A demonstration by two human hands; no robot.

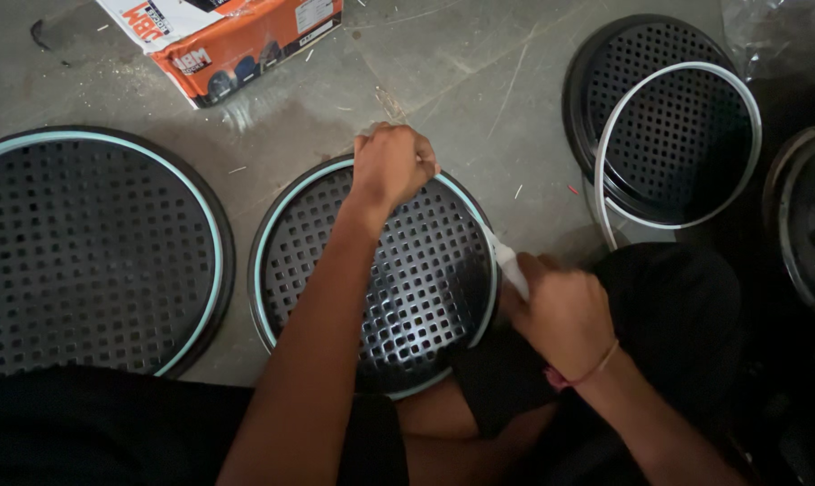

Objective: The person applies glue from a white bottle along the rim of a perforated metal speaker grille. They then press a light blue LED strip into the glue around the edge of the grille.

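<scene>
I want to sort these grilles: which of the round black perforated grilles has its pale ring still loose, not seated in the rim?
The upper-right grille: its white ring lies off-centre across it, spilling over the rim. The left grille and middle grille have theirs along the rim.

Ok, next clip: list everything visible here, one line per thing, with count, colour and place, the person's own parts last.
Round perforated grilles with pale trim ring fitted: two, black with light blue-white rim; large one at left, middle one under the hands.
Round perforated grille: one, black, upper right, a loose white ring lying on it.
Round part: one, dark with metallic rim, right edge, cut off.
Cardboard box: one, orange and white, top left.
Clear plastic wrap: one piece, top right corner.
Floor: grey concrete, scratched.
Left hand: closed fist pressing on the middle grille's top rim.
Right hand: gripping white trim strip at the grille's right edge; thread band on wrist.
</scene>
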